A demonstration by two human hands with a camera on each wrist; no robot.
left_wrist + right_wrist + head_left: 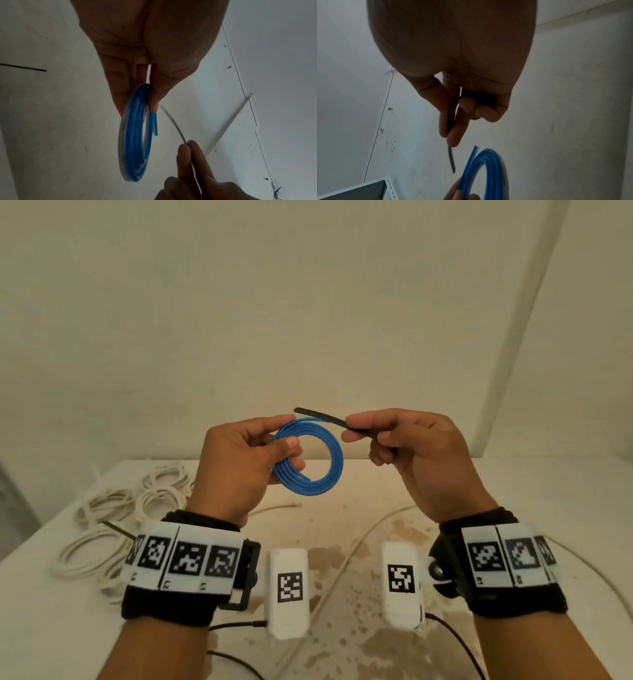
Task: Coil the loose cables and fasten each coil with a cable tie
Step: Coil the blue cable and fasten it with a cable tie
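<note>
Blue coil (308,458): held up in the air above the table (342,628), between my two hands, several loops stacked flat
Left hand (239,463): thumb and fingers pinched on the left side of the loops; only this one spot is held
Right hand (407,450): thumb and forefinger pinched on a black cable tie (322,416), other fingers curled in; free tip of the tie points left, just over the top of the coil, not yet through it
Cut end (155,124): left wrist view shows a short blue tail sticking out past my thumb, loose from the loops
Risk, coil: springy-looking cable, so I judge that if my pinch eases while threading, the loops fan out and the tail springs free
Risk, tie: the thin tip may pass between loops instead of round all of them, leaving some strands outside the band
Risk, grip: I hold the tie well back from its tip, so the tip may wobble and miss the opening
White coils (113,525): lying on the table at left, well apart; ties on them not clear to me
Loose white cable (352,549): strung across the table under my wrists, could snag a hand coming down
</note>
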